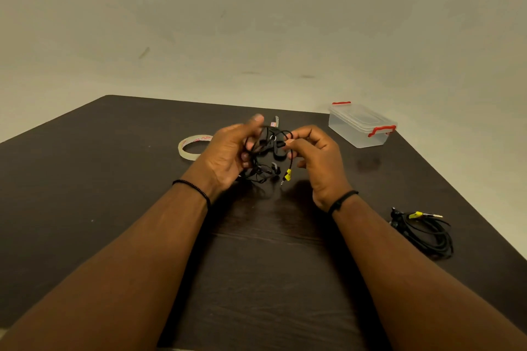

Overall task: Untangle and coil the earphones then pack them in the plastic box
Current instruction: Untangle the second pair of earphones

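A tangled bunch of black earphones (266,151) hangs between my two hands above the middle of the dark table (114,179). My left hand (228,157) grips the left side of the tangle, thumb raised. Fingertips of my right hand (319,159) pinch a wire at the tangle's right side. A plug with a yellow tag (287,174) dangles below. The clear plastic box (360,124) with red clips stands shut at the back right. A second black earphone set (425,232) with a yellow tag lies coiled at the right edge.
A roll of clear tape (194,147) lies on the table left of my hands. A small grey object (275,122) rests behind the tangle near the far edge. A pale wall rises behind the table.
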